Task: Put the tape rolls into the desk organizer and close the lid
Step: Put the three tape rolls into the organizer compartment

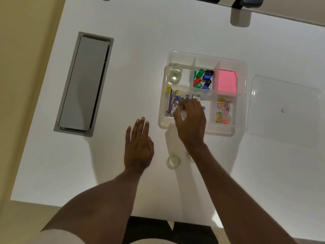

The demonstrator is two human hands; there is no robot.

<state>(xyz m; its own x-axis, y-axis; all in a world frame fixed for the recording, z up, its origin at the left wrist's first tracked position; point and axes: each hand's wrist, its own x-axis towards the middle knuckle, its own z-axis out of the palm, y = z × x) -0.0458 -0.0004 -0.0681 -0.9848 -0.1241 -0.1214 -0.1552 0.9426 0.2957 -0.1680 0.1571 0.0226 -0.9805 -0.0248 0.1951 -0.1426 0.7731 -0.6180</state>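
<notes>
While the left hand (139, 147) lies flat on the white worktop (175, 32), palm down, its fingers (139, 127) are straight and slightly spread, holding nothing. R hand (190, 120) is over the near-left compartment of the clear desk organizer (243, 95), fingers curled and bunched toward the thumb; can't tell if they pinch anything, tips blurred and partly hidden. Just beyond the R fingers, in that same compartment: staple strips and small metal bits (171, 103). Further beyond them, far-left compartment holds stacked clear tape rolls (175, 74). Beyond and right of the R fingers, the middle far compartment has coloured clips (203, 79); next right, a pink sticky pad (226, 81). Right of the R hand, the near-right compartment has coloured paper clips (223, 111). One loose tape roll (173, 162) lies on the worktop, nearer the person than both sets of fingers, between the two wrists, just beside the R forearm, not touched. Clear lid (283, 111) lies flat on the worktop, far right of the R fingers, just beside the organizer, off it. Well left of the L fingers: grey cable hatch (84, 83) set in the worktop.
</notes>
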